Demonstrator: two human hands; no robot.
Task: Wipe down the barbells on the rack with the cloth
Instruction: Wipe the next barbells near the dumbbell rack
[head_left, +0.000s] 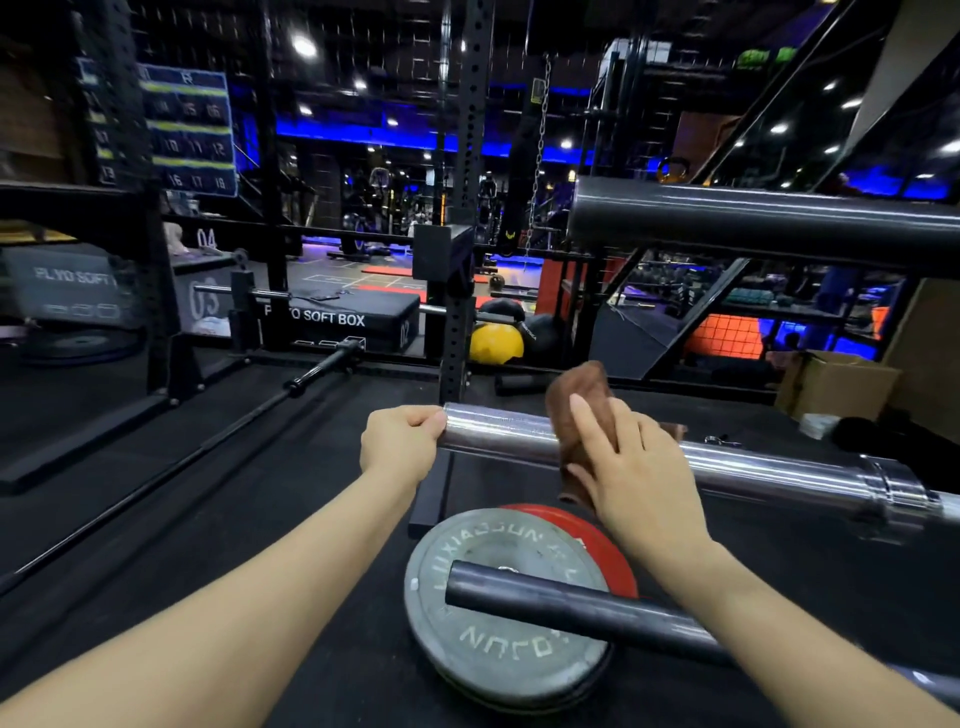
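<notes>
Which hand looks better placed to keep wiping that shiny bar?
The right hand: it presses the cloth onto the bar. The left hand only grips the bar's end.

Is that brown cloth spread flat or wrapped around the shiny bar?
Wrapped: the brown cloth drapes over the chrome barbell sleeve, pressed by the right hand.
</notes>
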